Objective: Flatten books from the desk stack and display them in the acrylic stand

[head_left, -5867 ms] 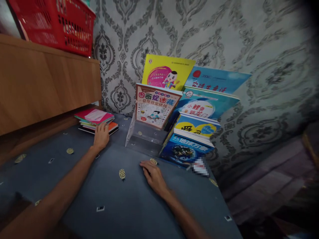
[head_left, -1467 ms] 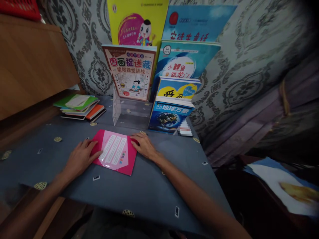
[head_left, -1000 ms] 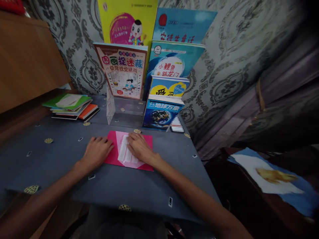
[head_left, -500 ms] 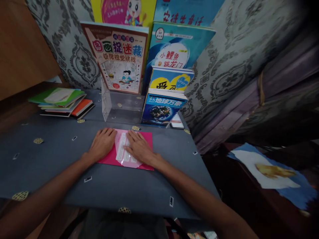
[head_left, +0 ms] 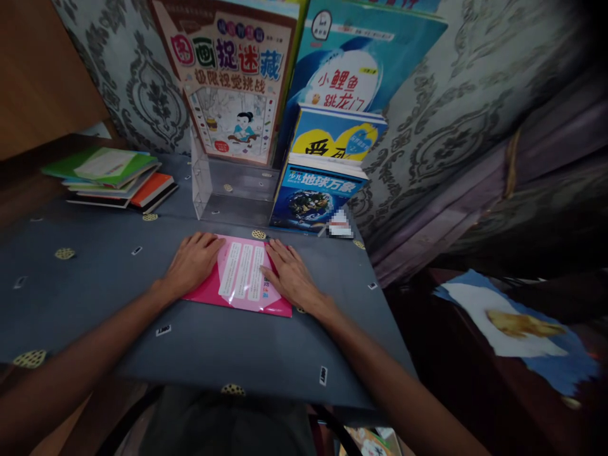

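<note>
My left hand (head_left: 196,261) and right hand (head_left: 293,273) lie flat on pink book (head_left: 244,282), ungripping. Other books (head_left: 232,88) already in clear rack (head_left: 201,190); this one and side stack (head_left: 102,172) lie outside.

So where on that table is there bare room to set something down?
On the patterned tablecloth, bare patches lie between the left hand and the book stack, between the pink booklet and the near edge, and from the right hand to the right edge. It's crowded at the back, where books lean in the clear rack.
</note>
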A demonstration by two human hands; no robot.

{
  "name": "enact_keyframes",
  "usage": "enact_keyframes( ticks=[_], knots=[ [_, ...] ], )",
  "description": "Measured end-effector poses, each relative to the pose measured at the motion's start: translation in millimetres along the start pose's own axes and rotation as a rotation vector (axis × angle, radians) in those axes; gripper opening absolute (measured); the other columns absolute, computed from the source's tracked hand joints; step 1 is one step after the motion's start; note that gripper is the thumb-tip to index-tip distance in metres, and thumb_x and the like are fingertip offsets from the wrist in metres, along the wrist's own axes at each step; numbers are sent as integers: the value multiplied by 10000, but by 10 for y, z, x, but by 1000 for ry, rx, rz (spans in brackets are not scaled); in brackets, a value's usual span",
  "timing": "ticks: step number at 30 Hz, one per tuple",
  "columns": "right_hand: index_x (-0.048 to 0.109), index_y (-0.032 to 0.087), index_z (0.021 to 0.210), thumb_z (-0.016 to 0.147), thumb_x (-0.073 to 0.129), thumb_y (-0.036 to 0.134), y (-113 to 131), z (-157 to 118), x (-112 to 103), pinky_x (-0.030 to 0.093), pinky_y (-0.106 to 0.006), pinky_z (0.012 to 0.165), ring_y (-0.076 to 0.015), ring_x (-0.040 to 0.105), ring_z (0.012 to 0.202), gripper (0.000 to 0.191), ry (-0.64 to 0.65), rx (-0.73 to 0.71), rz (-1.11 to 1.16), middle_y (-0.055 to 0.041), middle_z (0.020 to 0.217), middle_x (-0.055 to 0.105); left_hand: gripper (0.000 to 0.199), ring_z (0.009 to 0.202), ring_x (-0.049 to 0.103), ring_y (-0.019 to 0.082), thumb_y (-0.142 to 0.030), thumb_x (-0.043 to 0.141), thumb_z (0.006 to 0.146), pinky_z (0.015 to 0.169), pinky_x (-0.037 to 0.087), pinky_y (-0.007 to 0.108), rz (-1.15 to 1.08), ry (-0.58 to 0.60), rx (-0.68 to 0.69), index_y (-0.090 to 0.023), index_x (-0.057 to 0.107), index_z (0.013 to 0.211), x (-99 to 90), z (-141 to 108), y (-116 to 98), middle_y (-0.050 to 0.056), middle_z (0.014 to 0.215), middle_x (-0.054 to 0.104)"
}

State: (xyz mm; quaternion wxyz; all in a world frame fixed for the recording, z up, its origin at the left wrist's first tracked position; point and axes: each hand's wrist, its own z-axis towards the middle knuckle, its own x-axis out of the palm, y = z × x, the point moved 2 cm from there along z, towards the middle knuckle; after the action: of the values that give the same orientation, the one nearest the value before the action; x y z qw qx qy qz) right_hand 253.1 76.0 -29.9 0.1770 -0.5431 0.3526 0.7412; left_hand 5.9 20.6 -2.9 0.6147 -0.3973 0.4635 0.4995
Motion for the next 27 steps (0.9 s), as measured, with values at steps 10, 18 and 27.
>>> enact_keyframes(
  ticks=[10,18,27],
  knots=[
    [373,115,1575,1036,424,431,61,-2,-77,206,-533,1269,-280,287,1548,626,31,31,25,-181,1637,357,383,1050,605,315,-225,377,1020,929,484,511,7,-69,89,-159,686,1235,13,-10,11,175,1204,685],
    [389,147,1571,1033,420,451,13,-3,-40,222,-552,1256,-282,293,1545,618,11,22,41,-162,1640,361,355,1066,632,242,-332,404,1056,936,516,413,-192,-142,442,-181,711,1151,3,-26,-70,114,1133,710],
    [423,138,1549,1036,427,460,-15,-7,-27,230,-551,1253,-288,318,1533,605,-9,3,53,-170,1627,386,632,1114,563,288,-690,524,925,976,451,441,-205,71,606,-191,625,1299,-169,-131,-326,129,1226,632]
  ],
)
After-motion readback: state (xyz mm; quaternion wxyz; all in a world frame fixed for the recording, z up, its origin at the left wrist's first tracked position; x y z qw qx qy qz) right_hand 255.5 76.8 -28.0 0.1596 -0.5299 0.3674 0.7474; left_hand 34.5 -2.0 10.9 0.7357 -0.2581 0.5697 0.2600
